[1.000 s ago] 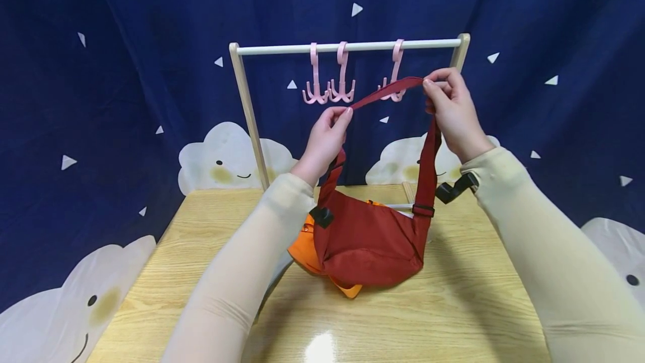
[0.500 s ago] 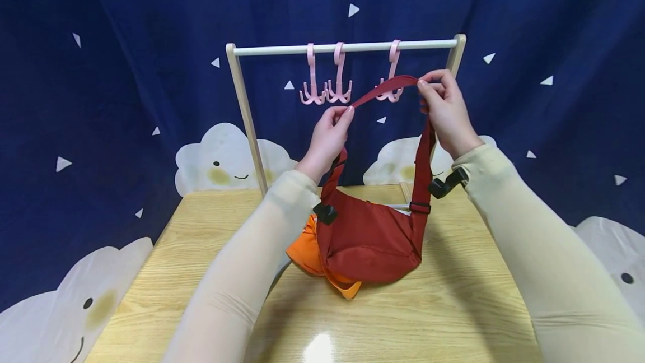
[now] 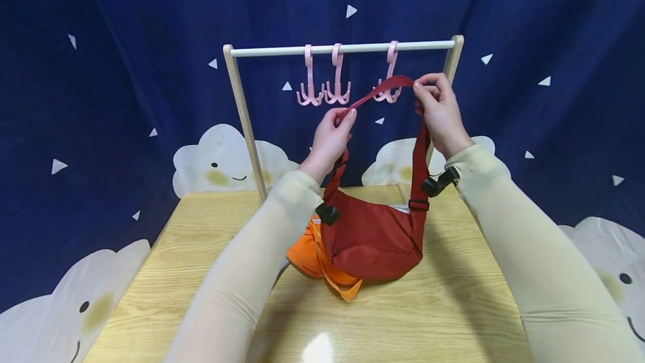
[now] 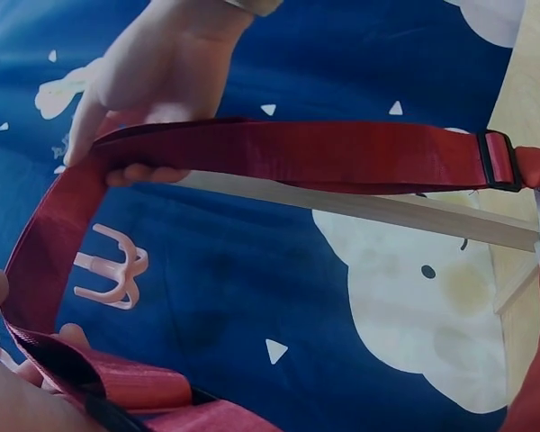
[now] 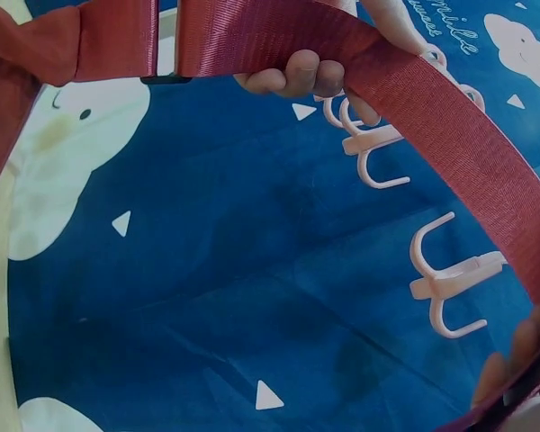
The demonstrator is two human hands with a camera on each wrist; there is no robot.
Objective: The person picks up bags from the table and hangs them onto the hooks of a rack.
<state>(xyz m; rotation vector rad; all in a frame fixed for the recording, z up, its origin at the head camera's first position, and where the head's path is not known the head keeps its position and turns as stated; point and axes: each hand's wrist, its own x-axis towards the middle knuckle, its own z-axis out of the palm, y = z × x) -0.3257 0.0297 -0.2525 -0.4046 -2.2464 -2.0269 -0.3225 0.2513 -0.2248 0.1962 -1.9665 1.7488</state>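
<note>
A dark red shoulder bag (image 3: 375, 240) hangs below its raised strap (image 3: 390, 81). My left hand (image 3: 327, 138) pinches the strap on the left side, between thumb and fingers. Higher up and to the right, my right hand (image 3: 441, 112) pinches the same strap, which arches between both hands. In the left wrist view a black buckle (image 4: 498, 161) sits on the strap. Whether the bag's bottom touches the table cannot be told. Behind its lower left lies an orange bag (image 3: 302, 254), partly hidden.
A rack with a white bar (image 3: 272, 51) and wooden posts stands behind. Three pink hooks hang from it: left (image 3: 309, 85), middle (image 3: 337, 85) and right (image 3: 391, 71). Below is a wooden table (image 3: 403, 318); a blue curtain (image 3: 101, 99) hangs at the back.
My hands have drawn slightly closer together, the right one moving left and a little lower. The red bag has shifted slightly right and up against the scene, uncovering more of the orange bag.
</note>
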